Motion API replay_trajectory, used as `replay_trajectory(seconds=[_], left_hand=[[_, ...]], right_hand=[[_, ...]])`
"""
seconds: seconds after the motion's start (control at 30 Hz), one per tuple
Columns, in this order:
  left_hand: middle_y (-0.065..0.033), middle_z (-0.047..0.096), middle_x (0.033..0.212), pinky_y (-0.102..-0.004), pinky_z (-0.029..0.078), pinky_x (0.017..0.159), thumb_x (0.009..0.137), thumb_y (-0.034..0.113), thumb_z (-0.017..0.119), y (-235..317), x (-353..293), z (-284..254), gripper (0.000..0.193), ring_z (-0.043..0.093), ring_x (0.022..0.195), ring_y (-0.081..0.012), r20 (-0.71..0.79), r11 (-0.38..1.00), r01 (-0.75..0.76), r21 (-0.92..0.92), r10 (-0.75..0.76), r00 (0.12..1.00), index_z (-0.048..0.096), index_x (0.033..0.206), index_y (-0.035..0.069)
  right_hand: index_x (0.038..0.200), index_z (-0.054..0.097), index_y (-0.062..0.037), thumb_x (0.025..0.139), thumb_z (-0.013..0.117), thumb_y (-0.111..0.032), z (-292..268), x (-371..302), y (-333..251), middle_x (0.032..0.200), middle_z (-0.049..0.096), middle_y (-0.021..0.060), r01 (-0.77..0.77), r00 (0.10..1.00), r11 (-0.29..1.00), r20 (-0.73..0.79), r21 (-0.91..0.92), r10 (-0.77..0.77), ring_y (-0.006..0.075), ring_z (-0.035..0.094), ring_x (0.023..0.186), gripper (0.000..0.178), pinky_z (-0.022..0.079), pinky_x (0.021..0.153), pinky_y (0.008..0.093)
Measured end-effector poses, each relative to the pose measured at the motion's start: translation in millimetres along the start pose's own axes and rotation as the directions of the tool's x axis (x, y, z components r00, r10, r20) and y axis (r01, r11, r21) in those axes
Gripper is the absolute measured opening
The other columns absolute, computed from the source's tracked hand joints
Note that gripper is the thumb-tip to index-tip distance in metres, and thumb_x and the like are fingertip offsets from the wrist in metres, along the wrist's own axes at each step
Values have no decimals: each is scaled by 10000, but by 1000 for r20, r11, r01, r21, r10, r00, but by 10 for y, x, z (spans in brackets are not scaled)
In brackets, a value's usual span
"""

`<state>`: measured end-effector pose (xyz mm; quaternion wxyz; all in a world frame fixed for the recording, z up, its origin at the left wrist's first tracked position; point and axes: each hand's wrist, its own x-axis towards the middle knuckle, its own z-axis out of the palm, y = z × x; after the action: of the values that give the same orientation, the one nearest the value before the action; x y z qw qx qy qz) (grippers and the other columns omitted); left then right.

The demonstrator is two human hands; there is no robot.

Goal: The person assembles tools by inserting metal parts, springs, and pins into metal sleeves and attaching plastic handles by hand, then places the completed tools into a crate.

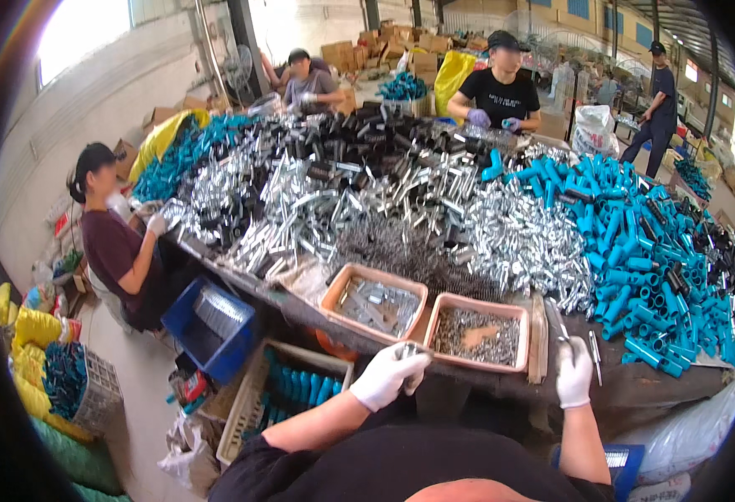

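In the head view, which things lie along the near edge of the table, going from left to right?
Blue crate hanging at the table's left → left tray of flat metal pieces → left gloved hand holding a small metal part → right tray of small dark parts → right gloved hand → heap of blue tubes.

The long dark surface point(635, 386) fills the middle of the frame and carries a heap of silver metal tubes point(367, 201), black tubes point(367, 134) at the top centre, blue plastic tubes point(635, 243) at the right, and two shallow pink trays point(480, 336) of small metal parts at its lower edge.
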<state>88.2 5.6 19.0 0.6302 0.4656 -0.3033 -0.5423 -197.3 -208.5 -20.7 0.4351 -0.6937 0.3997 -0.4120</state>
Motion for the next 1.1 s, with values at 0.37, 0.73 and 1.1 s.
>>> replay_trajectory(seconds=[0.37,0.73,1.1], left_hand=[[-46,594,766,-226,432,515,933,145,553,95,112,151,373,535,572,-104,-143,931,-192,-310,154,978,501,1252,-42],[-77,624,869,-234,456,522,922,185,576,-113,110,-166,267,576,626,-122,-148,982,-39,-183,11,989,567,1107,-8],[-127,574,1133,-465,437,987,987,206,452,79,275,-363,267,541,1150,-295,-325,770,-333,-545,171,930,448,1206,54]], right_hand=[[951,522,-23,983,469,-120,1284,-426,-944,664,437,-42,-319,788,907,608,274,93,31,355,545,115,291,495,199],[1058,570,21,954,478,-131,1305,-442,-956,743,620,53,-277,446,947,852,-160,274,79,543,614,206,461,585,221],[1021,600,30,919,525,-61,1331,-410,-801,672,589,44,-156,529,980,828,-120,185,86,543,604,156,440,573,240]])
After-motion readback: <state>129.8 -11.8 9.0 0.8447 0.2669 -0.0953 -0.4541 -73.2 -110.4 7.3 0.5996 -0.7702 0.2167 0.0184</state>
